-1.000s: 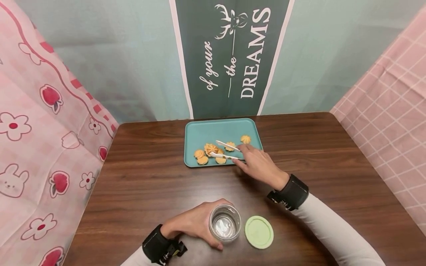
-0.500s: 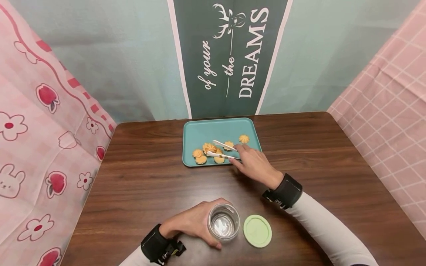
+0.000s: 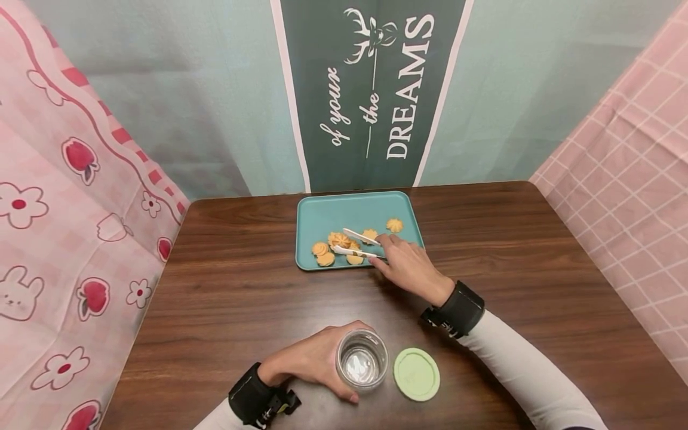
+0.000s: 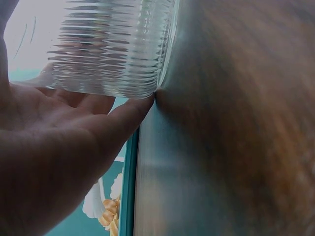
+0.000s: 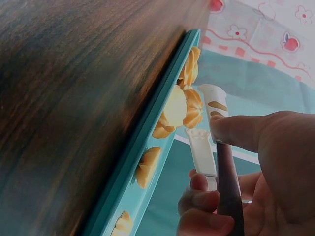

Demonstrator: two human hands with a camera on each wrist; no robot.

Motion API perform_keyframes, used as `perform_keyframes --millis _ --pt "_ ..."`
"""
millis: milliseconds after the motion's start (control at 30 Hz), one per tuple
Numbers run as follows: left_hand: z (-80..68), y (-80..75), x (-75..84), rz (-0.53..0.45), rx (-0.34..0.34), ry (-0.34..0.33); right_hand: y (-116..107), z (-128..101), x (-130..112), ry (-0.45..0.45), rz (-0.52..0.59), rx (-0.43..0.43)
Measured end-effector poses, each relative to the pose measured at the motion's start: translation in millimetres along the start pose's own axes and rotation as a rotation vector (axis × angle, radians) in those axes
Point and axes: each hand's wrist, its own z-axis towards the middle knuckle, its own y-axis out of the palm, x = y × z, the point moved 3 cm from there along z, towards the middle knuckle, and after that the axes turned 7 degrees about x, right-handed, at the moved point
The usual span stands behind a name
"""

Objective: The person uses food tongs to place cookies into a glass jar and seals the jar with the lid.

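Observation:
My left hand curls round a clear glass jar on the table, thumb on the near side. Ribbed glass shows between those fingers in the left wrist view. Over the teal tray, my right hand pinches a pair of tongs with white tips and dark metal arms. The tips are spread apart, pointing left, beside a cluster of piped butter cookies. In the right wrist view the white tong tip lies right beside the cookies. Some cookies are partly hidden behind the tongs.
A round light green lid lies on the dark wood table, right of the jar. One cookie sits apart near the tray's right side. Printed cloths enclose the back and sides.
My right hand and the tongs have shifted slightly left over the tray, the tips still apart. The left hand and jar have stayed in place.

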Motion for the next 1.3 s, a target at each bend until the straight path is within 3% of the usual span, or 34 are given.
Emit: perform_keyframes --millis 733,1067,1300 --pt "1.6 0.7 -0.2 -0.027 -0.004 -0.036 3.3 -2.8 -0.5 -0.055 -0.032 0.039" --pt "2.8 -0.3 1.4 0.005 0.004 0.055 2.7 -3.1 0.4 -0.080 -0.037 0.069" --pt "4.4 -2.7 2.1 0.013 0.030 0.024 0.6 -2.3 1.8 -0.090 -0.043 0.078"
